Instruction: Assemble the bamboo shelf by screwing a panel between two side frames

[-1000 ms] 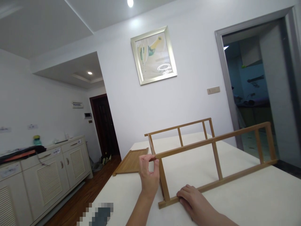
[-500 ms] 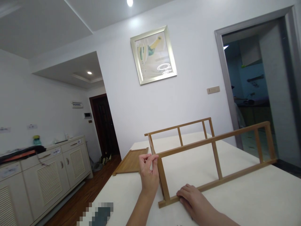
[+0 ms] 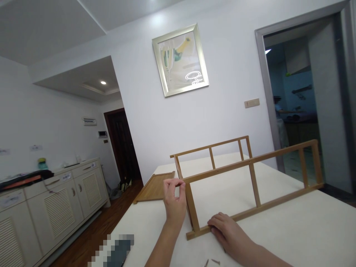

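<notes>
A wooden rack frame (image 3: 255, 185) rests on its side on the white table (image 3: 292, 230), its two ladder-like sides joined by a board at the near left end. At that end's upper corner, my left hand (image 3: 175, 198) has thumb and fingertips pinched together against the wood; whatever lies between them is too small to make out. My right hand (image 3: 229, 234) grips the lower rail near the same end, fingers curled over it. Below the rail, beside my right hand, lie two small screws (image 3: 216, 261), partly cut off by the picture's bottom edge.
A wooden panel (image 3: 155, 186) lies on the table's far left side. Near the left edge is a dark, pixelated object (image 3: 119, 252). A white cabinet (image 3: 62, 200) stands left across the floor. Through the doorway at right, a person (image 3: 279, 115) is partly visible.
The view has tilted down slightly, bringing the screws into sight at the bottom. My left fingers have curled a little at the corner; my right hand keeps its place on the rail.
</notes>
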The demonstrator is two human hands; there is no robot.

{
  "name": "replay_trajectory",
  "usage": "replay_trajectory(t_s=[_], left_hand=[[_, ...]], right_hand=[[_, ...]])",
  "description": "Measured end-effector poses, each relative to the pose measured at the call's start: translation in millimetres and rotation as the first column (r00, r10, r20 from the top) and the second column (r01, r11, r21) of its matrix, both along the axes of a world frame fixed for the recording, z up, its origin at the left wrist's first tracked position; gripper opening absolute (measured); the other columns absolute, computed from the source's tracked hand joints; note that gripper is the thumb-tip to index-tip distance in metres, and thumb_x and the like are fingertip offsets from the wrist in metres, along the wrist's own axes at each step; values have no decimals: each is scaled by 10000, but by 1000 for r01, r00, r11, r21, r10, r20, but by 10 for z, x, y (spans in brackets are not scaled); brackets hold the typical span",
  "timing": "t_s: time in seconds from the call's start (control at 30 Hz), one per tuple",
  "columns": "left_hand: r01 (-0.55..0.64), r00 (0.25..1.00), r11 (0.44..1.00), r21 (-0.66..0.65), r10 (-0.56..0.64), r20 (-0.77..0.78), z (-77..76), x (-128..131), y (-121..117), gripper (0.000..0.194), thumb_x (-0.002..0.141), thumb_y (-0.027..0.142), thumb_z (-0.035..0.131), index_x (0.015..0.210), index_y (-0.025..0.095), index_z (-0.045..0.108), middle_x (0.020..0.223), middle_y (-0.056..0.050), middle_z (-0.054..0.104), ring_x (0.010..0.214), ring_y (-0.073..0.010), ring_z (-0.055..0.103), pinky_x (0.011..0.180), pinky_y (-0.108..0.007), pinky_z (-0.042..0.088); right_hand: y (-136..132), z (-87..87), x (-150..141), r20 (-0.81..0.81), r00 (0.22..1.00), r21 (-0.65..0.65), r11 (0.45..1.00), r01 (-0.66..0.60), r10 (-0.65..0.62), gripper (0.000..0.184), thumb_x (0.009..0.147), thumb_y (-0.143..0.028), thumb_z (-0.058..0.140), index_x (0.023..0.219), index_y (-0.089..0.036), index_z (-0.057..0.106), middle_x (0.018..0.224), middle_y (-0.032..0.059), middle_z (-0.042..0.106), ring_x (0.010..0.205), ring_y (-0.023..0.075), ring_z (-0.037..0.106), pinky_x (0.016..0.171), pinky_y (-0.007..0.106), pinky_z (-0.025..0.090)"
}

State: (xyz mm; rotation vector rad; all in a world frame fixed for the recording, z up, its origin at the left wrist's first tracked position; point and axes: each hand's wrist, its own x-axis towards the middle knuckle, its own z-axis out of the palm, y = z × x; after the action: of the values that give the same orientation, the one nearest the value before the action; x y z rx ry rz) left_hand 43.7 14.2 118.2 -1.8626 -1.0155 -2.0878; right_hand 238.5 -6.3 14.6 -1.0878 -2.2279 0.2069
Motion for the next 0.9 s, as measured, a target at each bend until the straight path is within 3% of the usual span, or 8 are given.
replay_trajectory(t_s=[0.17,0.27,0.4,0.6,0.73,0.9], left_hand=[[41,999,996,-73,-38,33,-66,-99,-27,235,929,329,508,1095,224,638,1079,-68,637,983,-199,594,871,-351,485],[104,990,985,-139,-89,107,-167,-211,-4,341,930,377,504,1235,241,572,1287,-89,562,1061,-206,580,925,-364,469],[111,966,956,-272,-40,255,-289,-332,94,388,908,468,511,1191,211,575,1194,-95,596,1006,-219,589,895,-370,463],[98,968,922,-375,0,252,-565,-350,103,379,886,523,505,1033,182,580,997,-64,609,894,-208,579,807,-337,455],[76,991,886,-458,-16,132,-787,-350,-82,296,905,482,488,909,193,549,853,-24,581,800,-185,550,745,-303,436],[98,995,849,-518,-99,27,-860,-199,-316,242,937,413,443,876,199,537,757,-1,555,700,-161,518,652,-261,410]], right_hand=[[34,-48,42,-98,995,87,996,24,-15,299,954,-186,346,1061,-197,625,1071,98,646,1017,219,556,900,392,441],[24,-35,79,-93,994,127,990,69,-58,303,940,-156,343,1039,-200,626,1040,100,643,984,221,561,864,395,443],[-29,66,164,-33,987,129,978,162,-160,267,902,-138,372,868,-196,631,888,85,638,848,215,561,776,372,432],[-93,342,300,54,960,-137,950,279,-275,175,733,-93,474,703,-186,619,743,41,649,690,163,560,628,270,382],[-158,454,326,113,985,-361,918,166,-134,166,669,-96,512,663,-188,649,684,33,661,621,150,557,546,247,355],[-222,417,308,159,982,-487,858,164,-98,144,620,-96,556,667,-195,650,694,26,669,644,167,584,531,248,371]])
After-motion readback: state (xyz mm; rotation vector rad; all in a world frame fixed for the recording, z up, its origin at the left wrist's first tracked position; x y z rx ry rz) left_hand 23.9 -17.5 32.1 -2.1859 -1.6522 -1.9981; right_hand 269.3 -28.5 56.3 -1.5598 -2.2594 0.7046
